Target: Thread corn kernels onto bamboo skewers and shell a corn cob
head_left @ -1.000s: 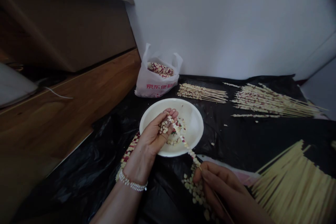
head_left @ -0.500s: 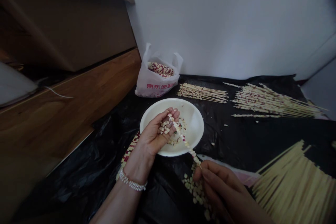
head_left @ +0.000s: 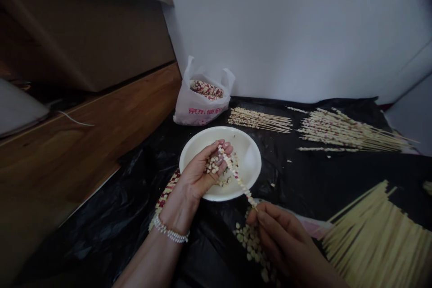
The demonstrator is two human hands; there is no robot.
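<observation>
The bamboo skewer (head_left: 238, 180) was threaded with pale corn kernels and lay on a long diagonal, its upper end pointing up-left, away from the viewer, and its lower end down-right. It ran between the hands, over the right part of the white bowl (head_left: 250, 162).

The left hand (head_left: 197, 173) was cupped palm-up above the bowl's left side, fingers curled, holding a small heap of corn kernels (head_left: 212, 165). The skewer's upper end reached the fingertips (head_left: 227, 148) of that hand. The right hand (head_left: 286, 243) was lower right, just off the bowl, pinching the skewer between thumb and fingers.

The skewer's lower end was hidden inside the right-hand grip, and the exact tip at the left hand was hard to make out (kernels and fingers overlap there). More loose kernels (head_left: 222, 181) sat in the bowl, partly behind the left hand, and another scatter (head_left: 249, 243) lay on the black plastic sheet (head_left: 297, 175) under the right hand, partly hidden by it.

A red-and-white corn cob (head_left: 165, 195) lay under the left wrist, mostly covered. Bundles of loaded skewers (head_left: 351, 135) lay beyond the bowl, and bare skewers (head_left: 378, 234) were fanned out at lower right, cut off by the frame.
</observation>
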